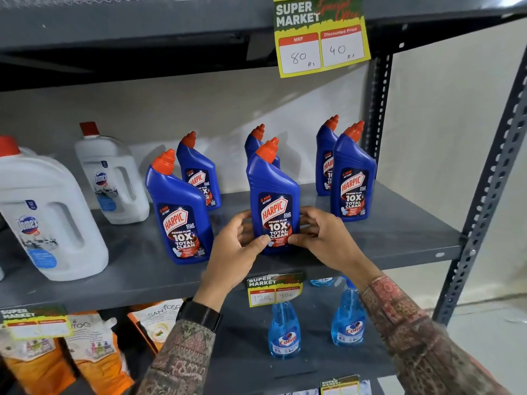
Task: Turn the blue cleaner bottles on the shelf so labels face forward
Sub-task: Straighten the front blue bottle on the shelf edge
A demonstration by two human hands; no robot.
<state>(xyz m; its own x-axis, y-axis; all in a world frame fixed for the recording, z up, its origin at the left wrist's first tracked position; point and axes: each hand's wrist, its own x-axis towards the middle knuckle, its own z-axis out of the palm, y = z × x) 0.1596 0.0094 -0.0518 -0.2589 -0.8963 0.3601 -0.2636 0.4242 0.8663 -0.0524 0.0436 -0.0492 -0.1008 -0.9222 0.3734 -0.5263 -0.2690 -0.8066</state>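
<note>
Several blue Harpic bottles with orange caps stand on the grey shelf [142, 269]. The middle front bottle [273, 192] is upright with its label facing me. My left hand [236, 246] grips its lower left side and my right hand [322, 238] grips its lower right side. The front left bottle [178, 212] and the front right bottle [352, 178] show their labels forward. Behind them stand a back left bottle [199, 172], a back middle bottle [255, 141], mostly hidden, and a back right bottle [325, 158], partly hidden.
Two white Domex jugs [48, 218] [112, 178] stand at the shelf's left. A yellow price sign [320, 35] hangs from the shelf above. A perforated metal upright [484, 201] borders the right. Below are blue Colin spray bottles [283, 332] and orange pouches [97, 352].
</note>
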